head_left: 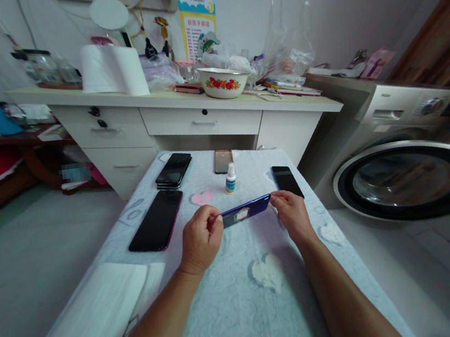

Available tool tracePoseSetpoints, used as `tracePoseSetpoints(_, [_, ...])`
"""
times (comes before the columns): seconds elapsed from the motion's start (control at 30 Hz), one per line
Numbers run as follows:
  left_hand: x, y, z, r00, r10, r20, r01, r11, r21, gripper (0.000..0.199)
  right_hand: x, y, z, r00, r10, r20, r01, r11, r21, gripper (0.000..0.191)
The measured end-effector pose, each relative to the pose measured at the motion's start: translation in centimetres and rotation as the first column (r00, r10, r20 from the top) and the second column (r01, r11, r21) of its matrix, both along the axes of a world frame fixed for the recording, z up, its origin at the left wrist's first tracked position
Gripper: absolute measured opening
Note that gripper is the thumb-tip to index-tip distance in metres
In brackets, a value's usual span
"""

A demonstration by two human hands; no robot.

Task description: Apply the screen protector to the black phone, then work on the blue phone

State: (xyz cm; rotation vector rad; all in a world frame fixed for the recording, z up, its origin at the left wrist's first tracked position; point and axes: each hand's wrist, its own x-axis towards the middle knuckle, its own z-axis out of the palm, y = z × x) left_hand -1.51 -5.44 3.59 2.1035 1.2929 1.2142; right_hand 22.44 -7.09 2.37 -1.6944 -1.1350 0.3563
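Observation:
A blue phone (257,206) is held tilted above the cloth-covered table (242,299), with a pale patch on the side facing me. My left hand (203,235) pinches its left end, and my right hand (292,214) grips the right end. Just beyond the phone stands a small white spray bottle (230,180) with a blue and orange label. To the left lies a large black tablet or phone (156,220) with a pinkish edge, and behind it is a stack of dark phones (174,169). Another dark phone (287,181) rests near my right hand.
A brownish phone or case (223,161) lies at the table's far edge. White paper or cloth (91,319) covers the near left. Behind are a white desk (202,121) and a flowered bowl (223,83); a washing machine (407,166) stands right.

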Motion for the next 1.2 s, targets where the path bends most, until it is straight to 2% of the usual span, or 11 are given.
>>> tracePoseSetpoints(0.17, [0.0, 0.0, 0.1, 1.000, 0.002, -0.002, -0.002, 1.000, -0.001, 0.008, -0.5, -0.1, 0.5, 0.988, 0.035, -0.153, -0.032, 0.999, 0.020, 0.041])
tracePoseSetpoints(0.37, [0.1, 0.0, 0.0, 1.000, 0.011, 0.005, -0.011, 1.000, -0.003, 0.009, -0.4, -0.1, 0.3, 0.986, 0.051, -0.158, -0.050, 0.999, 0.012, 0.043])
tracePoseSetpoints(0.57, [0.1, 0.0, -0.1, 1.000, 0.006, 0.010, -0.006, 1.000, 0.007, 0.008, -0.1, 0.0, -0.2, 0.998, 0.031, -0.060, -0.035, 0.997, -0.071, 0.038])
tracePoseSetpoints(0.83, [0.1, -0.1, -0.1, 1.000, 0.001, 0.009, -0.001, 1.000, 0.008, 0.008, -0.5, -0.2, 0.4, 0.989, 0.038, 0.142, -0.007, 0.976, -0.218, 0.030])
tracePoseSetpoints(1.07, [0.1, 0.0, 0.0, 1.000, -0.002, 0.010, 0.002, 1.000, 0.004, 0.008, -1.2, -0.4, 0.9, 0.896, 0.121, 0.427, 0.022, 0.949, -0.316, 0.029])
tracePoseSetpoints(1.2, [0.1, -0.1, 0.1, 1.000, -0.002, 0.007, 0.002, 1.000, 0.002, 0.008, -1.6, -0.5, 1.3, 0.873, 0.141, 0.468, 0.023, 0.944, -0.329, 0.030])
